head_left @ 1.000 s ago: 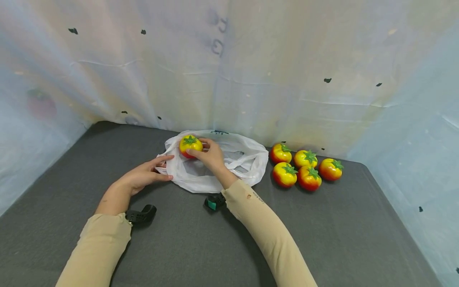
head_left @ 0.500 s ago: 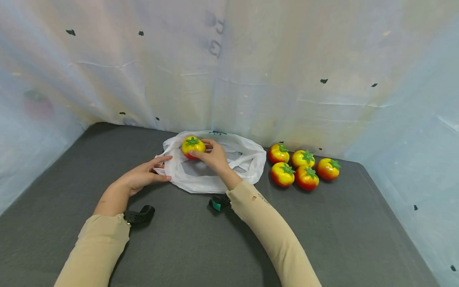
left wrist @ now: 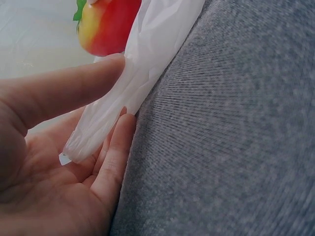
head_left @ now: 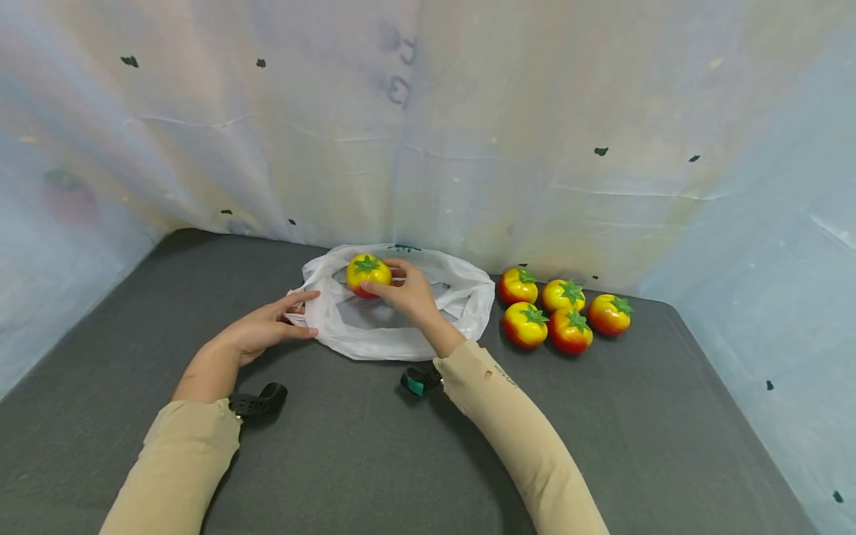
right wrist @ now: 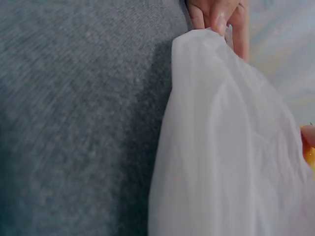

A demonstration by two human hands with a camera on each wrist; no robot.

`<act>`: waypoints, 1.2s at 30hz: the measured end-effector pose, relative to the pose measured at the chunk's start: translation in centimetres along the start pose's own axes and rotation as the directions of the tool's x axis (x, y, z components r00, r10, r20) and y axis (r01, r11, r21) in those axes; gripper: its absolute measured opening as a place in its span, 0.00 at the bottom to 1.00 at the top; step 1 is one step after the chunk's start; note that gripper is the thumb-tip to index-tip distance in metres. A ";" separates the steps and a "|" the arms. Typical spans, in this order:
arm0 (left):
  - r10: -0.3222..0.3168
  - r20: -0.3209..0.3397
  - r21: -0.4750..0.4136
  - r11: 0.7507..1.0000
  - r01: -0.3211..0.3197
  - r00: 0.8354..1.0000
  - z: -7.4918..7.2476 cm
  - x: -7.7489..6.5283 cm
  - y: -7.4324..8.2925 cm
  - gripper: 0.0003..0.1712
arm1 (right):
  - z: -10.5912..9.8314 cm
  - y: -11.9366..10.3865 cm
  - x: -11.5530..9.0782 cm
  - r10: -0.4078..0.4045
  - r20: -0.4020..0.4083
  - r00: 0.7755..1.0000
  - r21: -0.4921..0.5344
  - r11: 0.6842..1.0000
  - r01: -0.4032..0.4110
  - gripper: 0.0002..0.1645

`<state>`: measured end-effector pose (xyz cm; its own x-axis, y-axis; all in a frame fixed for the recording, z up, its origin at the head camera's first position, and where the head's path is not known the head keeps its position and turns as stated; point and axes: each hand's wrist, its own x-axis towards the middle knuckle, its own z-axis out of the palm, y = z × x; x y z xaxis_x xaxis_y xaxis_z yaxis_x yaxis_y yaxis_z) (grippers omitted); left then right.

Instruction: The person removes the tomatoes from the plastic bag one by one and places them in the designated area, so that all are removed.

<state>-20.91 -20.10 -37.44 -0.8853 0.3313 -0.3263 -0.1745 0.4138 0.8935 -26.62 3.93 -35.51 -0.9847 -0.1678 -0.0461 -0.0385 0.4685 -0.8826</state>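
Note:
In the head view a white plastic bag lies with its mouth spread open at the back of the table. My right hand holds a yellow-and-red tomato with a green star-shaped top over the bag's mouth, thumb in front and fingers behind. At the bag's left end, my left hand holds the gathered edge between thumb and fingers. The left wrist view shows that bag edge lying across the fingers, thumb touching it. In the right wrist view the bag's side hides most of the right hand.
Several more tomatoes stand grouped right of the bag on the dark grey table. A pale translucent sheet hangs directly behind the table, with further sheets at both sides. Black bands sit at the wrists.
My right hand has shifted slightly to the right with the tomato, still over the bag. The left hand keeps its place at the bag's edge. The head view has drifted a little.

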 end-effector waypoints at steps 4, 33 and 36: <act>0.001 0.001 0.004 1.000 -0.001 1.000 0.0 0.0 0.0 0.48 | -0.4 0.0 -0.3 -0.005 0.009 1.000 -0.004 1.000 0.005 0.37; 0.022 0.007 0.011 1.000 -0.022 1.000 -0.1 0.1 -0.1 0.49 | -3.3 0.7 -2.6 -0.050 0.030 0.998 -0.055 0.997 0.052 0.35; 0.026 0.008 0.009 1.000 -0.026 1.000 -0.1 0.1 -0.2 0.49 | -3.6 1.1 -2.6 -0.050 0.026 0.998 -0.058 0.997 0.051 0.36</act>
<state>-21.05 -20.27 -37.63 -0.8860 0.3488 -0.3055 -0.1474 0.4128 0.8988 -24.71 7.99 -34.74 -0.9768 -0.2138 -0.0142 -0.0989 0.5088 -0.8552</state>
